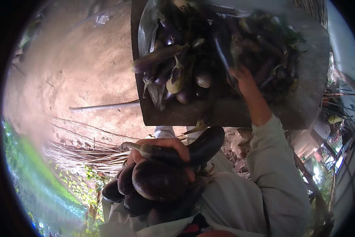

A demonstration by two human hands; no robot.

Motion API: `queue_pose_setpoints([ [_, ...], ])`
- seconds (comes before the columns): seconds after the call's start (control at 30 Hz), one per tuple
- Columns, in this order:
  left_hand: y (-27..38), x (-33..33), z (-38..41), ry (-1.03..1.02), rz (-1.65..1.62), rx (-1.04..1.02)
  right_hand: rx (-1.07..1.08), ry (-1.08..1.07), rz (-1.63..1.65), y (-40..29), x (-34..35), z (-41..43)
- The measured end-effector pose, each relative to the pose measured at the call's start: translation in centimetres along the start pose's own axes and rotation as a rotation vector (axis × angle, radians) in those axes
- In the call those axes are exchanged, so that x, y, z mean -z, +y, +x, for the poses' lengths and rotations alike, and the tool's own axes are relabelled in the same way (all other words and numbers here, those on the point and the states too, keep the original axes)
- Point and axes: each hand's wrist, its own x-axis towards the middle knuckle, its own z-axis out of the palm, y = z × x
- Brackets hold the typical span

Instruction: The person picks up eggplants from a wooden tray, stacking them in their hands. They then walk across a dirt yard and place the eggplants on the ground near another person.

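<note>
My left hand (177,148) curls over a curved dark eggplant (208,145) with a pale green stem pointing left. Below it, a large round eggplant (159,180) and several others are bunched against my body, partly hidden by one another. My right hand (244,78) reaches into a heap of eggplants on a dark, flat-edged surface (177,114). There it grips the near end of a long glossy eggplant (222,50); its fingertips are partly in shadow. A yellowish eggplant (174,81) and a long purple one (156,59) lie at the heap's left side.
Clear plastic sheeting (146,32) lies beneath the heap's left edge. A pole (106,106) juts out to the left above bare soil (100,68). Thin dry sticks (88,155) lie at lower left near green leaves. Split wood (241,145) sits beside my legs.
</note>
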Motion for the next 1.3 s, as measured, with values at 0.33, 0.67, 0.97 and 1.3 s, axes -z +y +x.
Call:
queue_pose_setpoints([
  [0.33, -1.1, -0.3, -1.3, 0.010, -0.071, -0.119, 0.314, -0.357, -0.242, -11.0, -4.2, -19.5],
  [0.67, -0.3, -1.0, -0.5, -0.247, -0.326, 0.035, 1.037, -0.627, -0.579, -11.5, -10.1, -21.9],
  [0.97, 1.9, -0.2, 0.6, -0.405, -0.258, 0.140, 0.196, -1.055, -0.094, -15.9, -7.5, -8.8],
  [1.3, 0.1, 3.3, -0.3, -0.373, -0.337, 0.043, 0.673, 0.170, -1.900, -4.5, -10.4, 24.2],
])
